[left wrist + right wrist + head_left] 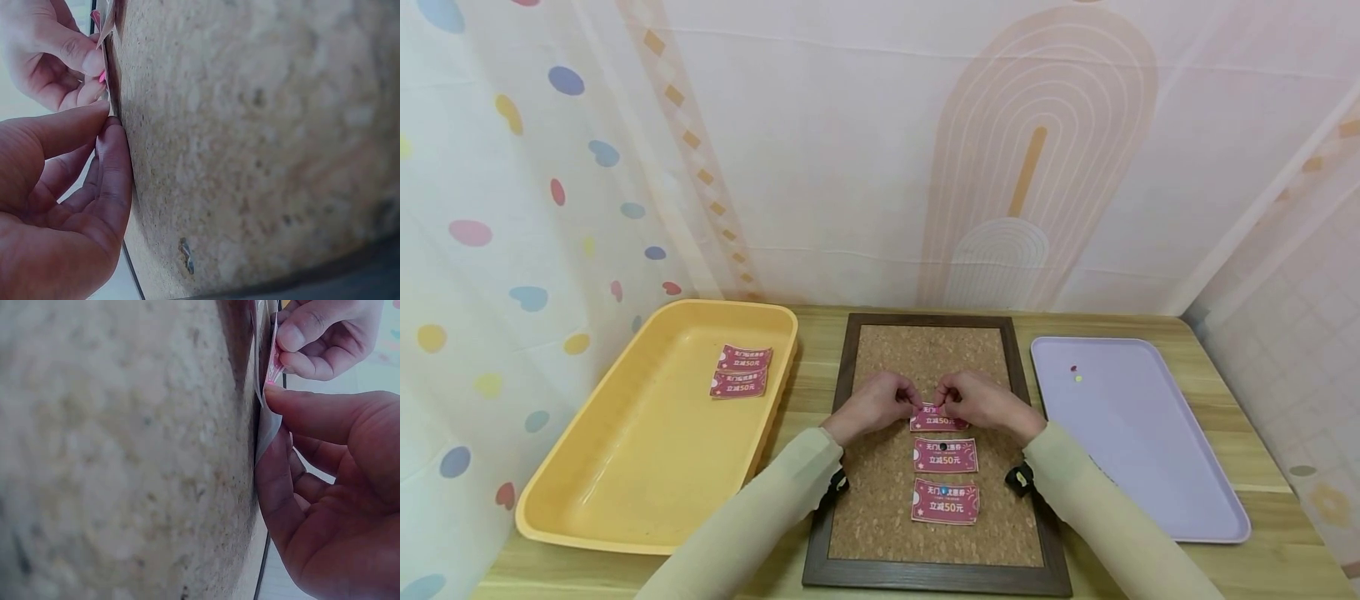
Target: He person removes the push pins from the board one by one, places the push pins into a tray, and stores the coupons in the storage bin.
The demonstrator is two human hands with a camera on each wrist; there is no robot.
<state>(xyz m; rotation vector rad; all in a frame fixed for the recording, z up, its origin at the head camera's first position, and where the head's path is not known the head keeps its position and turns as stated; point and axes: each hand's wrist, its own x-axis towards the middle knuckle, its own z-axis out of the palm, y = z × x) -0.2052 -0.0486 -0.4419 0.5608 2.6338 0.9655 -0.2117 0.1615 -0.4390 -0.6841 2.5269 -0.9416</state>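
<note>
On a framed cork board [880, 508], both hands meet over the top edge of a pink printed coupon [938, 419]. My left hand [880, 400] pinches the coupon's left end between thumb and fingertips, close against the cork. At the other end, my right hand [976, 398] pinches the coupon [269, 428], which bends up between thumb and index finger. A bright pink push pin [270, 382] shows right at the right thumb's tip. Below lie two more coupons in a column, one with a black push pin [943, 447], one with a blue push pin [943, 491].
Left of the board, a yellow tray [647, 475] holds two overlapping coupons [741, 372]. A lilac tray [1157, 467] on the right carries a small red pin [1073, 368] and a yellow pin [1078, 378]. Behind the wooden table [820, 333] hangs a patterned curtain.
</note>
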